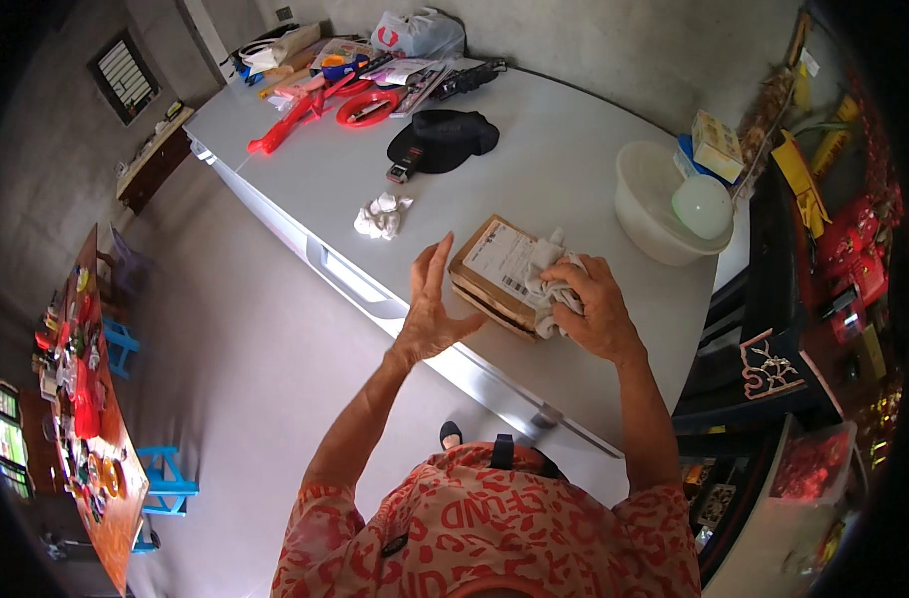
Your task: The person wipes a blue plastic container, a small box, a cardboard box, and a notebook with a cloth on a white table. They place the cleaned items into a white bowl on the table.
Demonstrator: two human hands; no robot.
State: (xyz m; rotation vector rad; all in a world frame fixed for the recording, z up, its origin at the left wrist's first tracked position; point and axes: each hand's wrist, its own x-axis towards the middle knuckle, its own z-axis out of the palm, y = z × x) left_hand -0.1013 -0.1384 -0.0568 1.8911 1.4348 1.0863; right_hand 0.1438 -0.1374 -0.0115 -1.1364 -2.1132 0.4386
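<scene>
A brown cardboard box with a white label on top lies on the grey-white surface in front of me. My right hand is closed around a crumpled pale cloth, which rests on the box's right end. At the box's left side, my left hand is open, thumb and fingers spread, with nothing in it. Whether its thumb touches the box edge I cannot tell. Farther off lies a crumpled white cloth or tissue. A black cap sits beyond it, with a small dark device against its brim.
A pale plastic basin holding a lighter bowl stands to the right, with small boxes behind. Red-handled tools, red tape rings and bags crowd the far left end. A dark cabinet borders the right; a wooden table and blue stools stand left.
</scene>
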